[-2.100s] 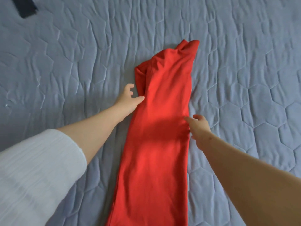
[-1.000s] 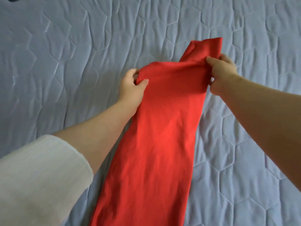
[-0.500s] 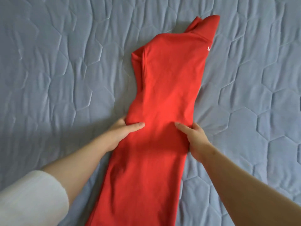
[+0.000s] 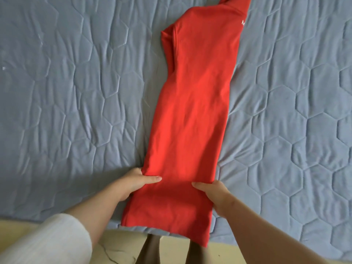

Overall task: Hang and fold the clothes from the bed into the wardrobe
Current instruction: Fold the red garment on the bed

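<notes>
On the bed (image 4: 76,96), by its near edge, the red garment (image 4: 194,111) lies as a long narrow strip, folded lengthwise. The collar end is far from the person and the hem end hangs just over the edge above the floor (image 4: 118,242).

Risks, as a judgement:
- Probable next step is a crosswise fold. The stacked layers look loose, so lifting one side ahead of the other would skew the strip.
- The tucked part along the far left edge, near the shoulder, shows a ridge. A quick lift could let it slide out and undo the lengthwise fold.
- The overhanging hem could drag on the bed edge, or drop toward the floor if either side lets go.
- The quilted cover is wrinkled, so it could bunch the underside if the strip is slid rather than lifted.

Grip state:
- left grip (image 4: 133,181): clamped on the strip's left edge, thumb flat on top, fingers hidden under the fabric.
- right grip (image 4: 215,195): same on the right edge, thumb on top, fingers mostly out of sight below.
- Both are nearly closed, with only the cloth's thickness between thumb and fingers. They sit level with each other, near the hem end.
</notes>
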Demonstrator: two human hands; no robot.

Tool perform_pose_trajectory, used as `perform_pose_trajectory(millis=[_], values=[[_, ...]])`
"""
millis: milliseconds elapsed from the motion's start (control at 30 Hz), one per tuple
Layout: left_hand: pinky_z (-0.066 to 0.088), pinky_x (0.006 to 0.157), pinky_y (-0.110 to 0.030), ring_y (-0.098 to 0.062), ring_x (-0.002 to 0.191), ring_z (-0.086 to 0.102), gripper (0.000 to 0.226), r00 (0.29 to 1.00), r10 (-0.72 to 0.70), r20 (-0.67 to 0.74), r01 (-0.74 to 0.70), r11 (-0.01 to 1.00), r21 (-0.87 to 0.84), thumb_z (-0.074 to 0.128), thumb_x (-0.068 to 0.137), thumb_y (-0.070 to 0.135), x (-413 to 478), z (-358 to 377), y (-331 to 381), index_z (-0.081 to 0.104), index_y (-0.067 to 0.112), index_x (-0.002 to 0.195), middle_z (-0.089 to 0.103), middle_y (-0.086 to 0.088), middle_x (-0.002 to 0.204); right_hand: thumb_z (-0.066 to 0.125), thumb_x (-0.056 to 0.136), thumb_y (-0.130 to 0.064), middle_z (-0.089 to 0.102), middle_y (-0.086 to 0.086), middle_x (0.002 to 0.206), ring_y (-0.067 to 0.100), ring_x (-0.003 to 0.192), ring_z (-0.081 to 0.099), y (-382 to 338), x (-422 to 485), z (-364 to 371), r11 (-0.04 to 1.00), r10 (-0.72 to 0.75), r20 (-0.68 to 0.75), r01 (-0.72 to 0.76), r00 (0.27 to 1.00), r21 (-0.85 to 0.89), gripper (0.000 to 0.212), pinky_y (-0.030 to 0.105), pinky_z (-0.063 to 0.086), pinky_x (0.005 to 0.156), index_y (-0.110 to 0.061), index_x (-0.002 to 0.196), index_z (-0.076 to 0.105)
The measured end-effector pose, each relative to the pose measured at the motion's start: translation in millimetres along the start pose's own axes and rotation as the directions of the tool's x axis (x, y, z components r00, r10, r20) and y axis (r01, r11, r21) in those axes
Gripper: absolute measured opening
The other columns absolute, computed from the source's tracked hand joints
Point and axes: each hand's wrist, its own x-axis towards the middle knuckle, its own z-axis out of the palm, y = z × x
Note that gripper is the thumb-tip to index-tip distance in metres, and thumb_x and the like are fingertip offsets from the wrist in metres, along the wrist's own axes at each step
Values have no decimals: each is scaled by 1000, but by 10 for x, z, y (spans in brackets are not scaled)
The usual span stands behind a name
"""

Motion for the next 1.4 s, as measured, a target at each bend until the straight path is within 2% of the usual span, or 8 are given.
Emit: perform_pose_trajectory(millis=[233, 367, 533, 667, 767, 867, 1100, 1400], values=[[53, 86, -40, -26, 82, 68, 24, 996, -49, 78, 56, 994, -93, 69, 79, 13, -374, -71, 159, 65, 5, 101, 73, -12, 90, 65, 82, -7, 69, 18, 102, 23, 80, 66, 88, -369, -36, 978, 80, 128, -103, 988, 182, 22, 29, 57, 60, -2, 103, 63], [57, 54, -29, -19, 58, 69, 11, 994, 49, 102, -20, 962, -271, 62, 81, 16, -642, -162, 619, 69, 9, 82, 73, -11, 74, 71, 64, -19, 73, 12, 91, 22, 73, 71, -179, -622, -84, 950, 32, 221, -99, 975, 298, 40, 32, 56, 59, -9, 103, 64], [53, 44, -22, -13, 48, 66, 49, 977, 209, 39, -177, 900, -397, 51, 92, 28, -945, -244, 1671, 71, 10, 50, 70, -5, 59, 57, 86, -22, 72, 6, 67, 17, 54, 68, -1196, -848, -90, 878, -219, 153, 126, 964, 461, 13, 30, 56, 49, -13, 90, 65], [57, 76, -34, -19, 84, 69, 49, 849, 522, -76, -415, 573, -707, 40, 93, 48, -1140, -281, 2611, 66, 8, 106, 71, -7, 90, 43, 92, -47, 68, 2, 94, 17, 80, 67, -2188, -1004, -186, 601, -556, 104, 312, 825, 736, 34, 30, 54, 72, -21, 110, 56], [30, 107, -47, -20, 128, 42, 50, 844, 486, -228, -517, 623, -587, 40, 93, 50, -1019, -215, 2850, 36, 26, 136, 49, 2, 131, 36, 90, -60, 48, -5, 135, 18, 116, 52, -2416, -934, -228, 755, -495, 54, 399, 867, 520, 54, 36, 38, 91, -37, 139, 33], [32, 99, -33, -9, 104, 50, 12, 868, 402, -292, -475, 844, -249, 46, 95, 37, -756, -96, 2653, 47, 25, 97, 53, 10, 114, 47, 90, -47, 53, -8, 121, 13, 100, 52, -2249, -715, -194, 898, -390, -42, 390, 920, 203, 40, 33, 38, 87, -32, 128, 47], [37, 86, -30, -19, 116, 49, 56, 846, 332, -418, -409, 906, -109, 63, 87, 26, -57, 22, 2272, 34, 20, 134, 47, -1, 136, 59, 89, -31, 39, 0, 142, 20, 124, 43, -1987, -103, -132, 931, -346, -113, 356, 931, 79, 69, 37, 37, 92, -27, 146, 21], [48, 45, -13, -10, 67, 55, 20, 870, 350, -347, -432, 880, -198, 60, 88, 9, 118, 20, 1873, 49, 24, 83, 58, 3, 83, 58, 90, -15, 42, -1, 61, 3, 39, 42, -1739, 65, -147, 927, -353, -144, 325, 924, -184, 24, 16, 32, 40, -17, 68, 49]])
